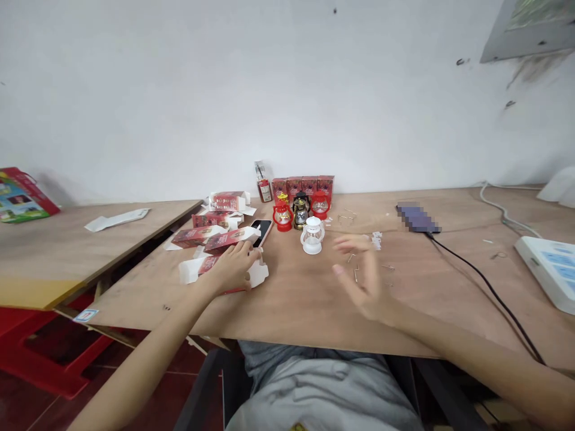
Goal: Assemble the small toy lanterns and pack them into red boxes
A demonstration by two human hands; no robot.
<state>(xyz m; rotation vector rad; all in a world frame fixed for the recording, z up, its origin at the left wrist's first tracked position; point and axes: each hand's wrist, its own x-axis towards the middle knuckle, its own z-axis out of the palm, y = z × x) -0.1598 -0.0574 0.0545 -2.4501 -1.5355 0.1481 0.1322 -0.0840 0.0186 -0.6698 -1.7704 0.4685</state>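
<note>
My left hand is closed over a small red-and-white carton lying with open flaps at the left of the table; its fingers curl around the carton's near end. My right hand is held above the table with fingers apart and nothing in it, slightly blurred. Between my hands, farther back, stands a white miniature lantern. Behind it are a red lantern, a black-and-gold lantern and another red lantern. Thin bent metal wires lie near my right hand.
More open cartons are piled on the left beside a phone. Closed red boxes line the wall. Small white pieces lie right of centre. A second phone trails a black cable; a white device sits far right.
</note>
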